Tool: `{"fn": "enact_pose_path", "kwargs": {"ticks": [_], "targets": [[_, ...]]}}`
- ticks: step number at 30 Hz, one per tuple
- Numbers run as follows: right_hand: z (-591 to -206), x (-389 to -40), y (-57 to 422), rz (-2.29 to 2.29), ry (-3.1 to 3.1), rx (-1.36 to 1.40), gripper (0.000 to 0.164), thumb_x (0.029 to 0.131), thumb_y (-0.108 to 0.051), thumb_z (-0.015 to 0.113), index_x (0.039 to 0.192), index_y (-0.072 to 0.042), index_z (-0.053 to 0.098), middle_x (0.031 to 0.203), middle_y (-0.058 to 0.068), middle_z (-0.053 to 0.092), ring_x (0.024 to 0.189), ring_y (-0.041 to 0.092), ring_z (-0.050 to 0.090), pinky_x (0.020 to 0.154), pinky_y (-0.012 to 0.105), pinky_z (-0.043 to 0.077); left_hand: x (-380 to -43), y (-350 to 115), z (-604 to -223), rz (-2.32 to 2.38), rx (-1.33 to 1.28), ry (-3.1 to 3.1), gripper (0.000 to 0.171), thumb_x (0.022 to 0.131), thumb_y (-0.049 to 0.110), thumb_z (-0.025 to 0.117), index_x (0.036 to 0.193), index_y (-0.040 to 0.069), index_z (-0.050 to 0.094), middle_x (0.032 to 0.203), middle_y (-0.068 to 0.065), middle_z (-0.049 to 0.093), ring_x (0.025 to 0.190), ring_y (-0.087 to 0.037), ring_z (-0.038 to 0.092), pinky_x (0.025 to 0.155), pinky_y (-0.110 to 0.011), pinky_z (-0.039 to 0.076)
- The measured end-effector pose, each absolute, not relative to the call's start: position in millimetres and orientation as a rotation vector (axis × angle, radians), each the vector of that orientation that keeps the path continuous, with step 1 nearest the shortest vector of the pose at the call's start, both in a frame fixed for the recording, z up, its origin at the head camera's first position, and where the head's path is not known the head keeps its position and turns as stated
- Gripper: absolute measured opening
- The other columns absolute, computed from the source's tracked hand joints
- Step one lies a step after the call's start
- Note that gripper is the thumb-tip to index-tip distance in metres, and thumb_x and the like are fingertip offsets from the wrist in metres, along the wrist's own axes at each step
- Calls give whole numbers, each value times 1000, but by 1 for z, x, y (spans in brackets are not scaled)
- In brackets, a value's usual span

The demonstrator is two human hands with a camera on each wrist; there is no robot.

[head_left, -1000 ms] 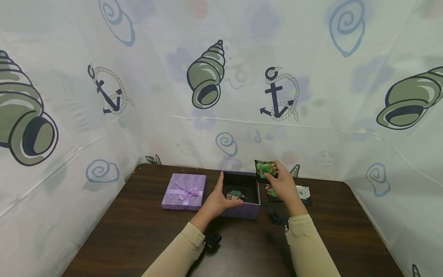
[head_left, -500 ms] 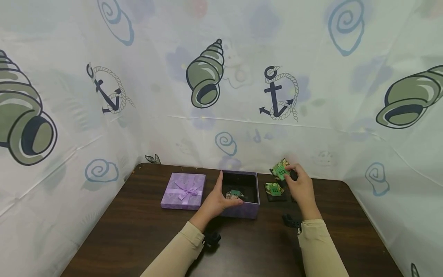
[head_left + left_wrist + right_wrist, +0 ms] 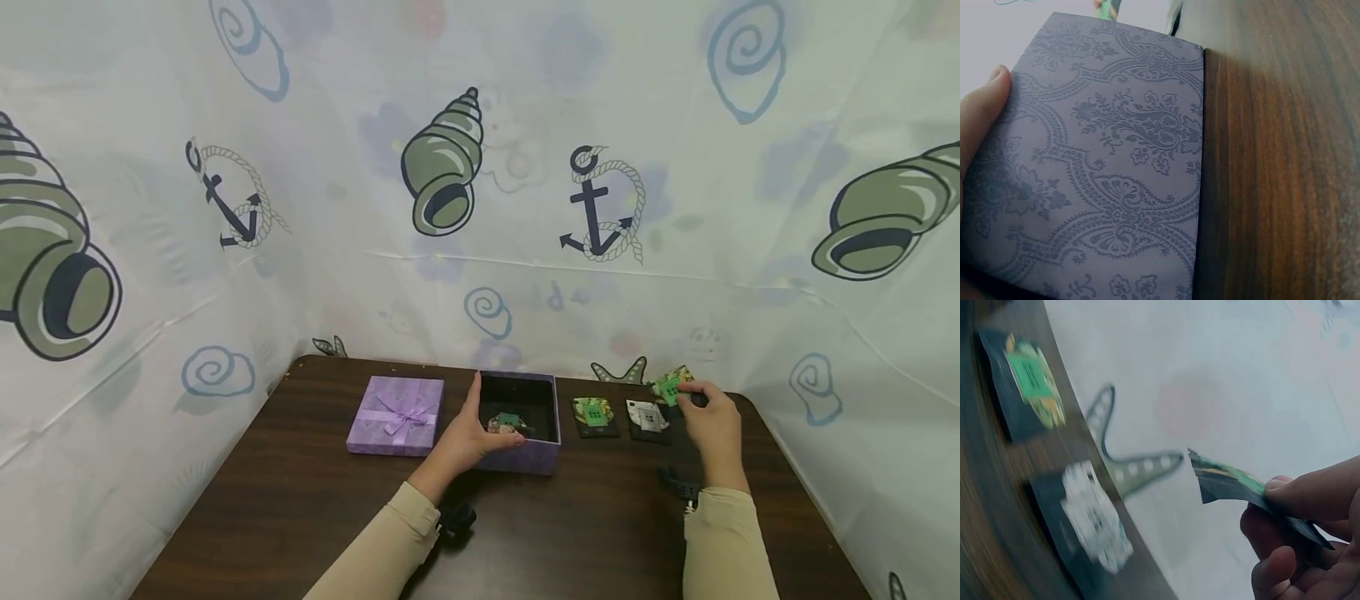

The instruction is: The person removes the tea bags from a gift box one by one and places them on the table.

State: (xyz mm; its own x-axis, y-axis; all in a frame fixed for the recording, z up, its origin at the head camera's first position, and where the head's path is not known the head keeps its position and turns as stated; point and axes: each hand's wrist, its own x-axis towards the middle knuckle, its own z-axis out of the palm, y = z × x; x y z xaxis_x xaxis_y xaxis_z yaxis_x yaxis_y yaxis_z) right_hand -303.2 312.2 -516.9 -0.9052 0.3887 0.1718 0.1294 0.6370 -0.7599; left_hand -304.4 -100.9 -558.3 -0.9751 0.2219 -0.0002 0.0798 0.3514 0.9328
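On the bench, the purple box stands right of its lid. Your left hand spreads nearly straight fingers around the box's near-left corner; pushing could skid it. Your right hand pinches a green-fronted packet at far right, apparently raised; loosening could drop it off the edge.

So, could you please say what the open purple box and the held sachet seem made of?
The purple box looks like cardboard covered in matte paper: flat walls, crisp edges, printed or embossed florals. The held sachet, thin and curved, is probably plastic or foil film, dull on its dark side.
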Motion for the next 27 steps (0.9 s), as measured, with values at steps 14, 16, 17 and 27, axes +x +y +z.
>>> {"fn": "enact_pose_path", "kwargs": {"ticks": [14,16,17,27], "targets": [[-546,-303,351,1133,-2698,-588,44,108,-17,62,147,3,62,160,38,47,140,58,49,115,71,42,-306,-102,-562,1704,281,2467,148,73,57,100,174,46,-8,180,-24,22,152,-47,49,121,-68,41],[-552,-303,357,1132,-2726,-610,45,107,-17,62,147,4,61,161,39,44,143,60,46,117,71,40,-305,-102,-563,1696,276,2466,149,74,56,100,174,44,-9,180,-24,22,150,-47,51,121,-68,42],[-556,-303,360,1123,-2750,-615,45,108,-18,62,147,4,61,162,40,43,144,60,45,118,71,39,-305,-102,-563,1692,272,2467,149,74,56,100,175,43,-9,180,-24,22,150,-47,51,120,-68,42],[-578,-306,373,1012,-2931,-602,54,109,-26,62,152,5,53,159,52,18,144,72,19,114,80,24,-305,-102,-558,1690,277,2469,148,74,57,100,174,45,-9,181,-23,20,157,-49,41,121,-70,40]]}}
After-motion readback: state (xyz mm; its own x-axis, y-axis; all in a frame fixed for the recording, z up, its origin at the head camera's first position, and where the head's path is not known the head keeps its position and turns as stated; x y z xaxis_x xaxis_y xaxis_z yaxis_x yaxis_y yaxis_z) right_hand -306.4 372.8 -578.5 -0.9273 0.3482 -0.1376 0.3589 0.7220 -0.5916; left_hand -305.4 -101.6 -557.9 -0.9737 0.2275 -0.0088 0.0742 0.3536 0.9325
